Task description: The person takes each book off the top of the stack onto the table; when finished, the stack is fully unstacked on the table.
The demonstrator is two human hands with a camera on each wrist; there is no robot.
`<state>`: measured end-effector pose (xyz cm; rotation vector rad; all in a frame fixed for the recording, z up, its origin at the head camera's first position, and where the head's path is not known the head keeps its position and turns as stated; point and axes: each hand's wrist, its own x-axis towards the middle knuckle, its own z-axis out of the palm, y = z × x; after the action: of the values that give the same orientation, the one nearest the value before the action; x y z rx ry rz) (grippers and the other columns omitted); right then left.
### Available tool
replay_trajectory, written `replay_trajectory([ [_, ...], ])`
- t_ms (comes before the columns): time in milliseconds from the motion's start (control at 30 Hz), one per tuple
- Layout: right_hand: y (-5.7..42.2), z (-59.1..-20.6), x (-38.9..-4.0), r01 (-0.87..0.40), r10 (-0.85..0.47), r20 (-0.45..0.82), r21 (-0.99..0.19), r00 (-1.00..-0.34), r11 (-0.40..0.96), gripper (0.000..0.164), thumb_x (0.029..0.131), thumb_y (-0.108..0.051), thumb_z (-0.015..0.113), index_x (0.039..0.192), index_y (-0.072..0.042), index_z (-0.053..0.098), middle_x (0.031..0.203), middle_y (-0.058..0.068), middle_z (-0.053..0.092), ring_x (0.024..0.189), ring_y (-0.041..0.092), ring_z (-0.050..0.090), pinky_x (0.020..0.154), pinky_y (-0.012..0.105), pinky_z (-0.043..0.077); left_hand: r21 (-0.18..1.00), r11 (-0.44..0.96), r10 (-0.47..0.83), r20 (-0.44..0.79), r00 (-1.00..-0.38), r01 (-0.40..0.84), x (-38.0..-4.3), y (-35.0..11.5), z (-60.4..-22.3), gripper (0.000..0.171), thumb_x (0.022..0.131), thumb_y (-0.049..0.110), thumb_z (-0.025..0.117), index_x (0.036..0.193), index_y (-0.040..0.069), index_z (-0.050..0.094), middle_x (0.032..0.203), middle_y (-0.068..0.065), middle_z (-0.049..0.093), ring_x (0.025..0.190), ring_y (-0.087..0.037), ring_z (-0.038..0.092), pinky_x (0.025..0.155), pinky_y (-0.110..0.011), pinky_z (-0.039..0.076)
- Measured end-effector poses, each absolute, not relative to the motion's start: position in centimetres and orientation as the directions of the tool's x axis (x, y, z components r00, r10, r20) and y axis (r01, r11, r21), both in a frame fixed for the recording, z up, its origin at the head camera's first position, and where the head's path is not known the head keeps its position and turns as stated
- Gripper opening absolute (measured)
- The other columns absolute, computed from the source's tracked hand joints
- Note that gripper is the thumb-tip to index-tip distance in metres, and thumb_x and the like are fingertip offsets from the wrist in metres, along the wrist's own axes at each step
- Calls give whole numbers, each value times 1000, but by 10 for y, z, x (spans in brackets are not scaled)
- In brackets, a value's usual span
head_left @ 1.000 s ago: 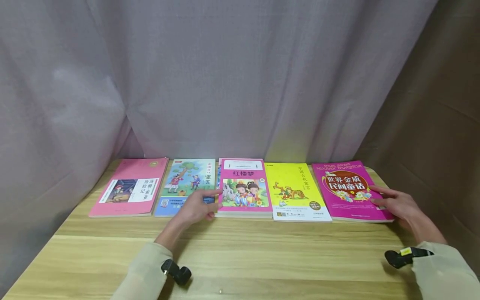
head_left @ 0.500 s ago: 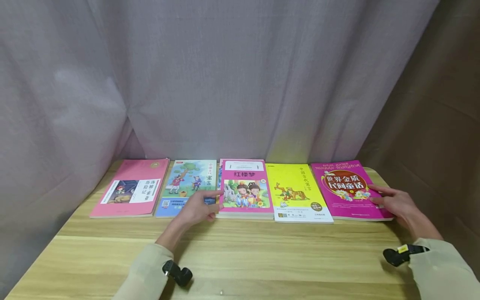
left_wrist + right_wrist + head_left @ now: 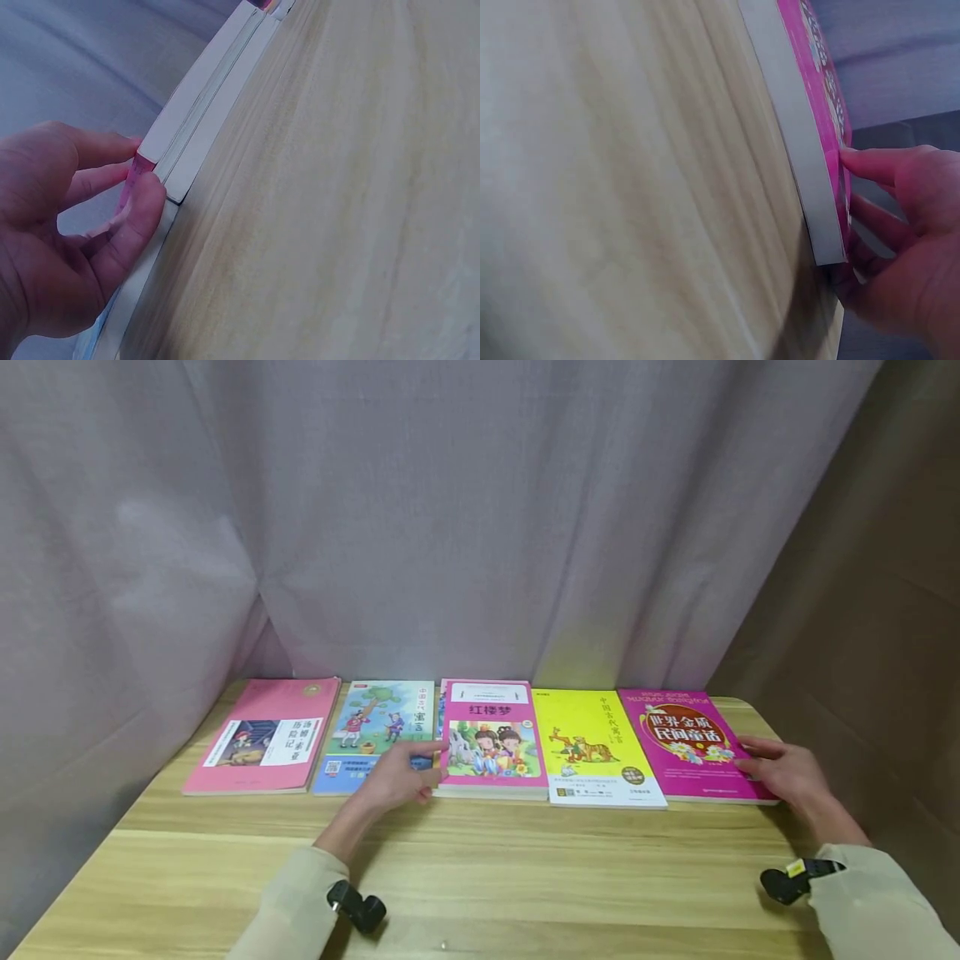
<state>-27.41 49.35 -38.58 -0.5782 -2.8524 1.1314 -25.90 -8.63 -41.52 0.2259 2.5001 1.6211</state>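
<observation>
Magenta rectangular paper book lies at row's right end on wood-grain surface; right hand touches its right edge, grip spread. Pink rectangular paper book mid-row; left hand at its left edge, grip spread.

Pale sleeves, black cameras — one yellow label
</observation>
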Motion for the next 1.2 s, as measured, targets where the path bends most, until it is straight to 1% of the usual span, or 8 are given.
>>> replay_trajectory([
  [233,477,-382,-266,340,401,-64,-662,-914,669,67,107,-35,58,161,-3,37,161,39,34,141,56,41,84,38,48,897,437,240,-41,-970,70,-259,-85,-411,56,98,22,77,151,20,60,135,-19,64,63,-18,63,57,-30,59],
  [400,461,-379,-262,269,398,54,-654,-916,707,61,108,-32,56,159,-2,42,158,36,42,143,57,41,103,61,45,841,532,262,-52,-964,100,-262,-80,-402,62,98,29,77,156,22,54,101,-11,69,52,-15,55,47,-25,49],
  [467,452,-377,-261,239,393,96,-656,-915,716,60,108,-32,56,158,-2,44,157,35,45,140,56,43,101,59,45,797,595,253,-56,-966,109,-264,-77,-398,65,98,33,77,157,22,53,82,-6,65,47,-14,51,43,-23,42],
  [567,437,-373,-262,180,366,155,-660,-918,730,57,108,-31,58,157,-3,48,153,34,51,130,49,53,88,40,47,715,690,226,-65,-972,113,-267,-72,-393,68,97,41,76,158,23,51,65,-1,54,44,-13,49,41,-24,35],
  [667,421,-370,-264,106,323,217,-658,-921,745,53,106,-30,62,152,-3,55,143,30,61,112,33,61,77,22,43,644,759,189,-76,-979,97,-270,-68,-391,70,96,47,76,158,26,51,75,-2,58,46,-13,50,43,-25,37],
  [767,404,-367,-264,64,282,217,-677,-935,733,54,106,-33,62,151,-4,56,137,28,62,106,22,55,71,14,43,608,790,161,-87,-983,75,-271,-65,-389,70,95,49,77,157,28,52,100,-8,68,48,-14,53,46,-26,41],
  [1000,364,-363,-265,-13,194,214,-702,-957,712,49,106,-34,63,148,-9,61,127,22,66,102,23,54,69,13,47,598,797,161,-74,-984,85,-272,-63,-386,70,94,47,78,156,27,54,144,-14,64,63,-16,60,55,-29,48],
  [1200,336,-362,-267,-34,138,172,-737,-975,676,49,105,-31,66,148,-8,62,129,22,66,104,24,56,72,12,52,640,768,148,-124,-981,35,-274,-61,-385,70,94,44,80,156,28,54,148,-17,61,49,-12,56,43,-22,42],
])
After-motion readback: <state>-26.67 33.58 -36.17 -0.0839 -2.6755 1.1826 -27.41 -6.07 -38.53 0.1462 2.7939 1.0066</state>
